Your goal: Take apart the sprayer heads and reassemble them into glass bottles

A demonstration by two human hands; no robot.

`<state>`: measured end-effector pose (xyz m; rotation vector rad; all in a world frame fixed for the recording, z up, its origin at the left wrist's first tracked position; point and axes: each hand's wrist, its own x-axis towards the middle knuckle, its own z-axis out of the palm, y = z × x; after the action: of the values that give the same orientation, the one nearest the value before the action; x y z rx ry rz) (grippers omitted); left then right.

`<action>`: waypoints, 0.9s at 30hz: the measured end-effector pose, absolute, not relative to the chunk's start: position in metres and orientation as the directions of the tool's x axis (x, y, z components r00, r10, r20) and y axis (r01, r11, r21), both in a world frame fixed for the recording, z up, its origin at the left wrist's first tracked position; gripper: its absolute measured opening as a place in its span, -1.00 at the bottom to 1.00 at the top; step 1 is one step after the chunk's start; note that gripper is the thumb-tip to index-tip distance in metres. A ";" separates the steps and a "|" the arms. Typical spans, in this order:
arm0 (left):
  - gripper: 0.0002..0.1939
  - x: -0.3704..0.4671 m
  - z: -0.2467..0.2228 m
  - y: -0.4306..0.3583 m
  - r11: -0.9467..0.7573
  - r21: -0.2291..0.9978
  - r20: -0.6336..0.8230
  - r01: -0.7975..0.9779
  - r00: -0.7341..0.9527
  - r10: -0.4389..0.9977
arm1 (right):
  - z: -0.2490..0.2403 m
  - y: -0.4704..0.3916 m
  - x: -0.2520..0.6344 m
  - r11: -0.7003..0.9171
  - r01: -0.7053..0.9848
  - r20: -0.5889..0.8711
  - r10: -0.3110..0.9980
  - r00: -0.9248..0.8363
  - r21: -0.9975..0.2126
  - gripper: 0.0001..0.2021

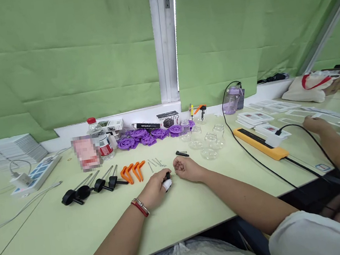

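My left hand (157,187), with a white wrapping on one finger, is closed on a small black part (168,176) above the front middle of the table. Close to its right, my right hand (188,168) has its fingers curled together; anything between them is too small to make out. Just behind my right hand lies a black comb-like piece (182,154). Several small metal pins (155,162) lie behind my left hand. To the left are several orange angled pieces (133,172) and black round parts with metal rods (102,185).
Purple wheel-like parts (148,139), clear glass pieces (209,153) and a red-capped bottle (105,145) stand behind. An orange power strip (261,143) with black cables lies right, near another person's hands (313,124). A white power strip (40,174) is at left.
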<state>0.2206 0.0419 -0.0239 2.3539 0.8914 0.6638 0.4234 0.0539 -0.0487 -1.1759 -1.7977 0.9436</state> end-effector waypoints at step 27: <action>-0.63 0.223 -0.024 0.039 -0.589 0.697 0.237 0.410 0.642 0.729 | -0.040 0.047 0.428 0.271 0.296 0.185 0.940 -0.287 -0.916 -0.82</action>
<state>0.2233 0.0391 -0.0239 2.2552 0.8830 0.6864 0.4281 0.0474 -0.0399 -1.1318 -1.7534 1.0296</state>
